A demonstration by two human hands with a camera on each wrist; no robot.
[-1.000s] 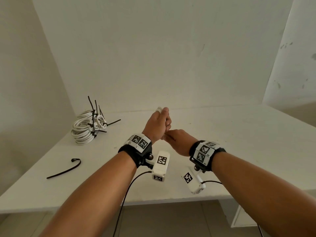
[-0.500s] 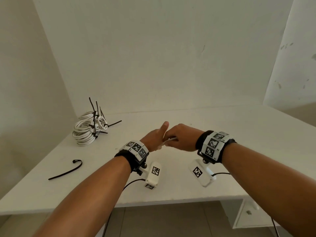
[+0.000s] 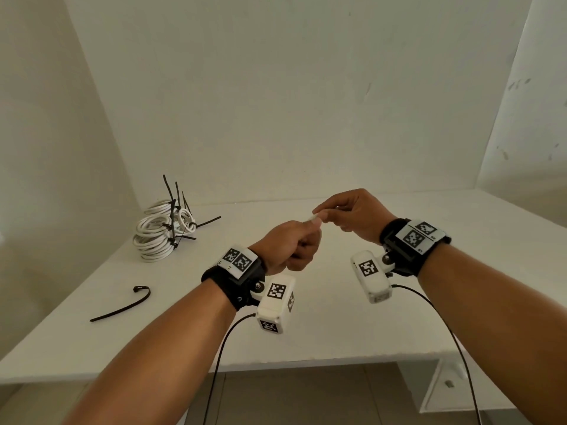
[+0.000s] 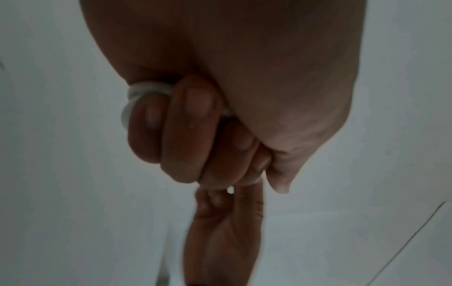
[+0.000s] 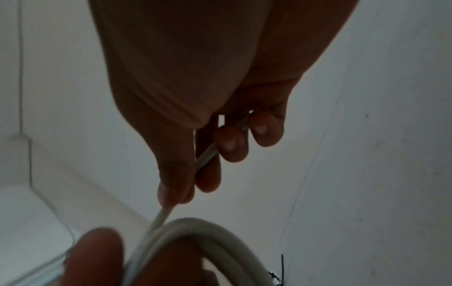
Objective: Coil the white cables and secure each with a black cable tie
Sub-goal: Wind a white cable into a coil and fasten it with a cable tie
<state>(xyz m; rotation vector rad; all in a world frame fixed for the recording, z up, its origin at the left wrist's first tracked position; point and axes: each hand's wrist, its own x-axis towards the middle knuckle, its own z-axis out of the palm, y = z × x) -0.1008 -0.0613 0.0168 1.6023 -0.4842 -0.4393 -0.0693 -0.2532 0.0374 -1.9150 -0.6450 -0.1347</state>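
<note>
Above the middle of the white table, my left hand is a fist gripping a small coil of white cable; loops curve round its fingers. My right hand is just right of it and slightly higher, pinching the cable's loose end between thumb and fingers. The strand runs from that pinch to the coil in the left fist. In the head view only a short white piece shows between the hands. One loose black cable tie lies on the table at the front left.
A pile of coiled white cables bound with black ties stands at the table's back left corner, tie tails sticking up. Walls close the left, back and right. The table's front edge is near my forearms, with floor tiles below.
The hands dropped from chest height toward the table, then the right hand swung up and rightward, drawing the cable end away from the left fist. The left fist turned palm-down.
</note>
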